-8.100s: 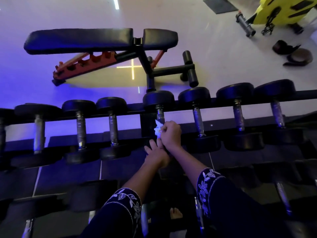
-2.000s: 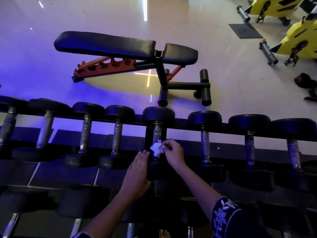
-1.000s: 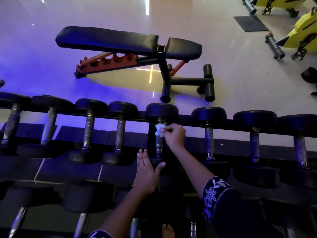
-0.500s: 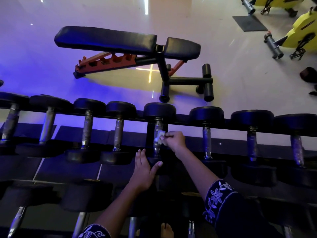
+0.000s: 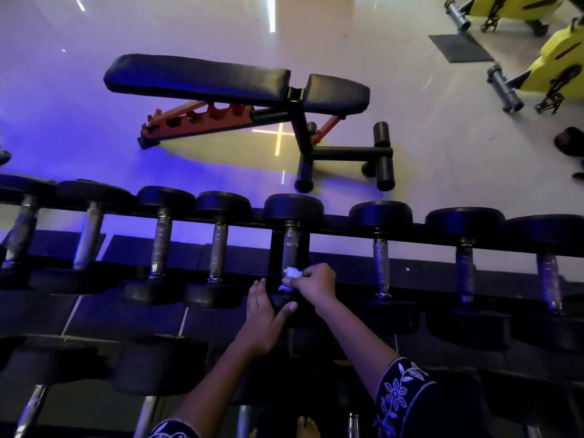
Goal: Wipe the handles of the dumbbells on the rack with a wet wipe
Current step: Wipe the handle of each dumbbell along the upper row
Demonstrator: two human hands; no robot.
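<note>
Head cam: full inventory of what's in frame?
Top-row dumbbells: eight, black heads, metal handles, across the rack.
Lower dumbbells: several, dark, partly cut off.
Bench: one, black and red, floor beyond rack.
Exercise machines: two, yellow, top right.
Mat: one, dark, top right.
Wipe: one, white, on fifth handle from the left.
Left hand: rests on that dumbbell's near head.
Right hand: pinches the wipe.

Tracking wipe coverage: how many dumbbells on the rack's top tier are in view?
8. Four sit left of the dumbbell under the wet wipe, three right of it. The leftmost is cut by the frame edge; more may lie beyond.
</note>
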